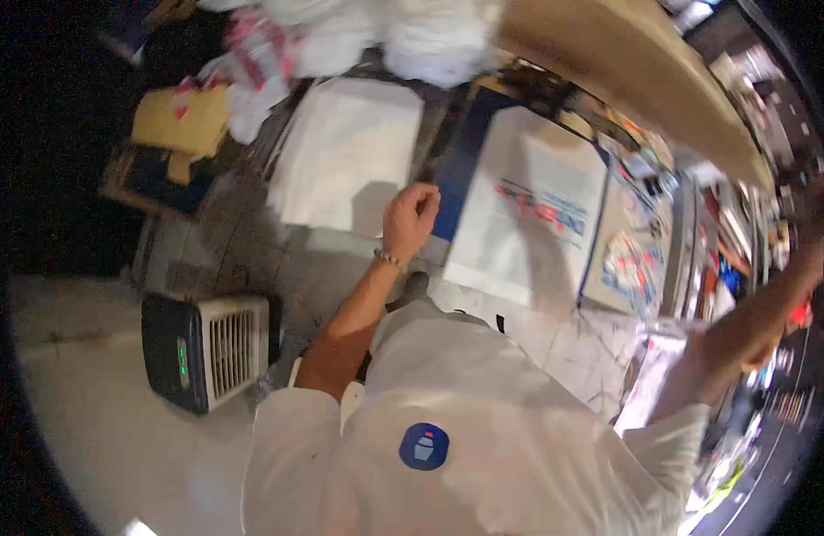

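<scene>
My left hand [416, 214] is loosely closed, with a beaded bracelet at the wrist and no object visible in it. It hovers near a stack of plain white sheets [340, 152]. Just right of it, a white sheet with red and blue print [519, 232] rests on a dark blue backing [468, 147]. My right hand [815, 192] reaches out to the far right rim, dim and blurred, near cluttered items; its fingers and anything in them cannot be made out.
An air-cooler-like unit [206, 353] stands at lower left. Yellow cardboard [179, 121] lies at upper left, beside white bundles [434, 49]. A long tan board [626, 67] runs along the top right, with cluttered materials [626, 250] on the right.
</scene>
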Available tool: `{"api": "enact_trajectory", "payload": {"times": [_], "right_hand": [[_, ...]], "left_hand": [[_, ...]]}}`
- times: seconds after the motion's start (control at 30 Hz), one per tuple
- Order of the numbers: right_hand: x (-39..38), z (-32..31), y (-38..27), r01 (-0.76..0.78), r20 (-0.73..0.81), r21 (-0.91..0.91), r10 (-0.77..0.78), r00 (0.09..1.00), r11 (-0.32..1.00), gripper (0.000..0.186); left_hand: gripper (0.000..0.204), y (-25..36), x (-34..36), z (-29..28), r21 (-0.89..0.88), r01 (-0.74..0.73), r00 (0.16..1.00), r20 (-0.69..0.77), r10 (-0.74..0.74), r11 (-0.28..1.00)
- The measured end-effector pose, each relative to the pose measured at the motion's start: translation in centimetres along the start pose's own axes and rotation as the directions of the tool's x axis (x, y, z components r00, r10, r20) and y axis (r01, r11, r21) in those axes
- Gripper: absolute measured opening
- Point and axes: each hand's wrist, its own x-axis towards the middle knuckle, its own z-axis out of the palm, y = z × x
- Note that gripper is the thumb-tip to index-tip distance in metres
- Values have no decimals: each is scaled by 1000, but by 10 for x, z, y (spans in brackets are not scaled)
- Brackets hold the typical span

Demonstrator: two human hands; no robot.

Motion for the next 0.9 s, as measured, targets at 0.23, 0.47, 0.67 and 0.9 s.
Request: {"api": "enact_trajectory", "payload": {"times": [0.23, 0.47, 0.67, 0.9], "right_hand": [[-364, 78, -50, -740, 669, 155, 482, 566, 654, 12], [-485, 76, -111, -902, 531, 51, 753, 389, 429, 46], [-501, 94, -119, -963, 531, 234, 812, 242, 134, 48], [-498, 115, -120, -891, 429, 451, 863, 266, 50, 42]], "left_hand": [[42, -2, 66, 109, 400, -480, 869, 340, 360, 781], [35, -10, 90, 115, 418, -517, 829, 464, 314, 747], [22, -5, 92, 122, 314, -350, 875, 446, 188, 882], [10, 22, 66, 126, 157, -566, 739, 533, 413, 809]]}}
